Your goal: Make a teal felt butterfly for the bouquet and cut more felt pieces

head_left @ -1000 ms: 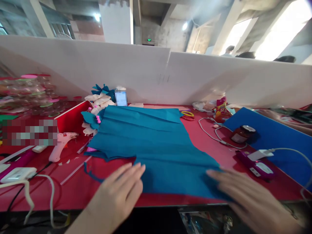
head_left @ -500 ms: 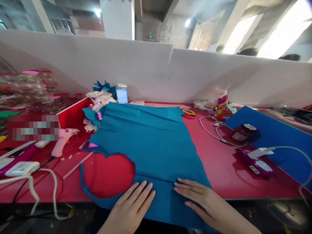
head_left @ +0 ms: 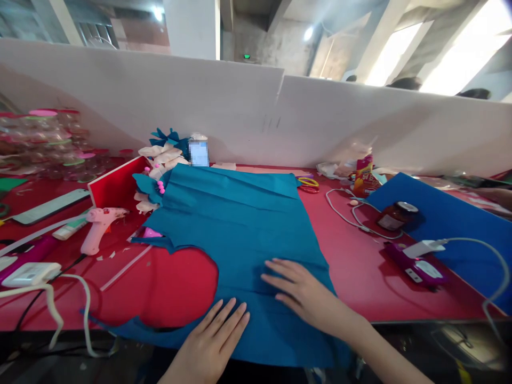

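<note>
Teal felt sheet (head_left: 236,224) lies spread across the red worktop (head_left: 360,272), its near edge hanging over the front and a rounded piece cut out of its left side. Both hands rest flat and open on it, gripping nothing: the left hand (head_left: 216,341) near the front edge, the right hand (head_left: 304,290) just beyond. A pink glue gun (head_left: 98,226) lies off to the left, a purple device (head_left: 418,264) to the right.
</note>
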The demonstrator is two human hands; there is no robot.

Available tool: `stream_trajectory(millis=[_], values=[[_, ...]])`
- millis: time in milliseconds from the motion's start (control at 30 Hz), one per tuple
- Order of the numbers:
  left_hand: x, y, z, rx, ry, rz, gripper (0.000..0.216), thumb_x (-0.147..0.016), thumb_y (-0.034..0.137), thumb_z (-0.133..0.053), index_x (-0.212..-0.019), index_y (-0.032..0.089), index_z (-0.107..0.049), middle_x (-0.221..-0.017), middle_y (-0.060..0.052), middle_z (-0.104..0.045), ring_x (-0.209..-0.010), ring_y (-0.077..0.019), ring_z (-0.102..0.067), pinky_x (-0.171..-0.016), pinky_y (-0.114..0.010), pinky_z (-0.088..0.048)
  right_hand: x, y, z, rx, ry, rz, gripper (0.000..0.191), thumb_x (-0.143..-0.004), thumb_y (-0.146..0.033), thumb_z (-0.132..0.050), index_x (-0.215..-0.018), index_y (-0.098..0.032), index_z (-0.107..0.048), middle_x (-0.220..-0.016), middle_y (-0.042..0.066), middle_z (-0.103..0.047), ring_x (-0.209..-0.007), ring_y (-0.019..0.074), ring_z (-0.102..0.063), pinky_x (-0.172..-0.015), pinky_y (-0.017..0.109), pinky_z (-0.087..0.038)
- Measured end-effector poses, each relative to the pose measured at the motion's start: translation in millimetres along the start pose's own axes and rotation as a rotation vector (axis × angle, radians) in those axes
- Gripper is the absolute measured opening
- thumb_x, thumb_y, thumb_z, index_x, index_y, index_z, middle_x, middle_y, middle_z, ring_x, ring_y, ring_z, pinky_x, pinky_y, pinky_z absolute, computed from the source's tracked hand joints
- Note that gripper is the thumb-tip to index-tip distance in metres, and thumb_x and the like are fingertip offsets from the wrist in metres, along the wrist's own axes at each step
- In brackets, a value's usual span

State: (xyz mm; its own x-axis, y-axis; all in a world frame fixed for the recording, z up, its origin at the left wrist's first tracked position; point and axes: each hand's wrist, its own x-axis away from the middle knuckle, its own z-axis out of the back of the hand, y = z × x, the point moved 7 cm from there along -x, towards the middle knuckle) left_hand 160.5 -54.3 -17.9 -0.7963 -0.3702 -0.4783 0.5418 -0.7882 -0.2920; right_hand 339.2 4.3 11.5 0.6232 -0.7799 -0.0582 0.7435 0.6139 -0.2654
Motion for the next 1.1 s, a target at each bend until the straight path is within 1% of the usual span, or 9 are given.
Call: stream_trajectory(millis=[67,133,333,400,500,600,700,900,1100], values=[[-0.4,0.3,1.7,0.004,0.003,0.002,0.054,-0.084,0.007,-0.033,-0.132,0.021,-0.051,-0.134,0.001,-0.055,-0.122,-0.0221,-0.049,-0.098,-0.036,-0.041,-9.8,-24.0,-10.6,-0.034,-0.128,0.174,0.047,-0.096,-0.043,-0.040,-0.142,-0.036,-0.034,-0.151,0.002,-0.031,-0.140,0.0251,-0.025,-0.113,0.053,-0.023],[-0.8,0.5,2.5,0.021,-0.017,-0.004,0.054,-0.084,0.006,-0.034,-0.133,0.024,-0.050,-0.136,0.004,-0.054,-0.123,-0.0205,-0.048,-0.099,-0.034,-0.041,-17.5,-24.5,-17.5,-0.039,-0.190,0.227,0.052,-0.095,-0.049,-0.040,-0.144,-0.037,-0.030,-0.154,0.001,-0.022,-0.142,0.0261,-0.018,-0.113,0.055,-0.017],[2.4,2.3,-1.1,0.042,-0.039,-0.023,0.054,-0.084,0.004,-0.033,-0.133,0.018,-0.049,-0.139,0.003,-0.051,-0.125,-0.0166,-0.047,-0.101,-0.028,-0.040,-32.7,62.7,-8.5,0.090,-0.087,0.017,0.044,-0.099,-0.039,-0.031,-0.144,-0.037,-0.031,-0.155,0.003,-0.018,-0.142,0.0279,-0.014,-0.112,0.057,-0.015],[3.0,-0.6,-3.4,0.051,-0.054,0.000,0.055,-0.083,0.002,-0.034,-0.135,0.017,-0.047,-0.140,0.002,-0.050,-0.127,-0.0159,-0.046,-0.103,-0.027,-0.038,-37.7,69.5,0.9,0.140,-0.050,-0.039,0.043,-0.099,-0.039,-0.031,-0.142,-0.037,-0.034,-0.154,0.004,-0.022,-0.142,0.0302,-0.014,-0.111,0.061,-0.014],[1.3,-7.4,-2.8,0.073,-0.053,0.034,0.057,-0.080,0.000,-0.035,-0.133,0.016,-0.048,-0.137,0.001,-0.053,-0.125,-0.0151,-0.047,-0.103,-0.026,-0.039,-47.8,30.9,12.3,0.139,0.021,-0.002,0.043,-0.099,-0.038,-0.031,-0.142,-0.033,-0.037,-0.153,0.005,-0.024,-0.142,0.0307,-0.012,-0.111,0.062,-0.008],[-2.0,-11.4,1.4,0.124,-0.032,0.033,0.056,-0.076,0.000,-0.036,-0.128,0.014,-0.053,-0.128,-0.001,-0.061,-0.119,-0.0145,-0.053,-0.099,-0.025,-0.042,-54.1,-35.1,-3.9,-0.070,-0.124,0.276,0.048,-0.099,-0.039,-0.031,-0.146,-0.028,-0.030,-0.153,0.003,-0.027,-0.142,0.0196,-0.015,-0.116,0.044,-0.015],[-4.7,-12.6,6.9,0.150,-0.018,0.027,0.057,-0.073,-0.002,-0.036,-0.124,0.014,-0.056,-0.125,-0.001,-0.063,-0.116,-0.0144,-0.056,-0.097,-0.024,-0.044,-60.0,-53.9,-21.2,-0.136,-0.194,0.350,0.050,-0.097,-0.044,-0.035,-0.144,-0.027,-0.035,-0.152,0.004,-0.029,-0.142,0.0199,-0.016,-0.116,0.043,-0.012],[-6.8,-11.2,10.8,0.155,-0.080,0.023,0.062,-0.071,-0.001,-0.035,-0.128,0.013,-0.053,-0.132,-0.001,-0.058,-0.118,-0.0152,-0.055,-0.095,-0.026,-0.047,-77.8,-12.6,-23.4,-0.031,-0.182,0.294,0.049,-0.095,-0.049,-0.039,-0.142,-0.036,-0.035,-0.155,0.001,-0.018,-0.143,0.0238,-0.009,-0.115,0.049,-0.011],[-7.3,-11.5,13.0,0.153,-0.058,0.040,0.060,-0.073,-0.002,-0.034,-0.128,0.013,-0.053,-0.131,-0.001,-0.058,-0.119,-0.0151,-0.054,-0.096,-0.025,-0.047,-92.1,23.9,-16.4,0.070,-0.162,0.280,0.049,-0.098,-0.046,-0.033,-0.145,-0.034,-0.030,-0.156,0.002,-0.017,-0.143,0.0234,-0.009,-0.115,0.049,-0.012]])
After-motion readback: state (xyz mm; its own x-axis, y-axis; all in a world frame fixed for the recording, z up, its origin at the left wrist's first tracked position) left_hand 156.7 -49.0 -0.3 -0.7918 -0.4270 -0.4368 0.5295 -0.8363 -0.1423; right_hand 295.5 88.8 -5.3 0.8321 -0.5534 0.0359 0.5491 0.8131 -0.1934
